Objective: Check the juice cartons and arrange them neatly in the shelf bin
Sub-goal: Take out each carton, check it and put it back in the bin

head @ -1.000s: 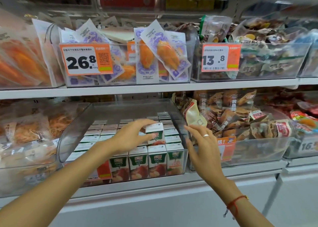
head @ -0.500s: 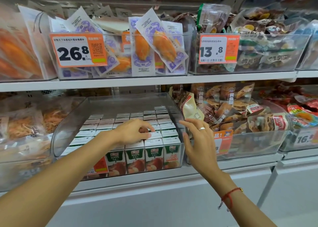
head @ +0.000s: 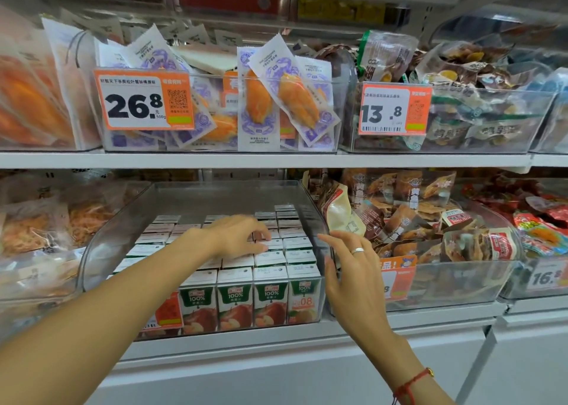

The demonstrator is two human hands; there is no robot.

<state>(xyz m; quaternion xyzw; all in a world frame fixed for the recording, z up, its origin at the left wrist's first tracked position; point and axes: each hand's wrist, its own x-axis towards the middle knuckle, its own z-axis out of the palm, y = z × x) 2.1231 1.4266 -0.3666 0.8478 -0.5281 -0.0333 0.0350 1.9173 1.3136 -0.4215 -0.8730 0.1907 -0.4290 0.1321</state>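
The juice cartons [head: 235,297] stand upright in tight rows inside the clear shelf bin [head: 310,195] on the lower shelf, long axis vertical, apple-printed fronts facing out toward the aisle. The left hand [head: 236,235] reaches over the middle rows, fingers curled down onto the carton tops; whether its grip pinches one I cannot tell. The right hand [head: 353,269] hovers beside the bin's right wall, fingers loosely spread.

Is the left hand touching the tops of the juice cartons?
Touching. Head view: left hand fingertips rest on juice cartons tops inside the clear bin.
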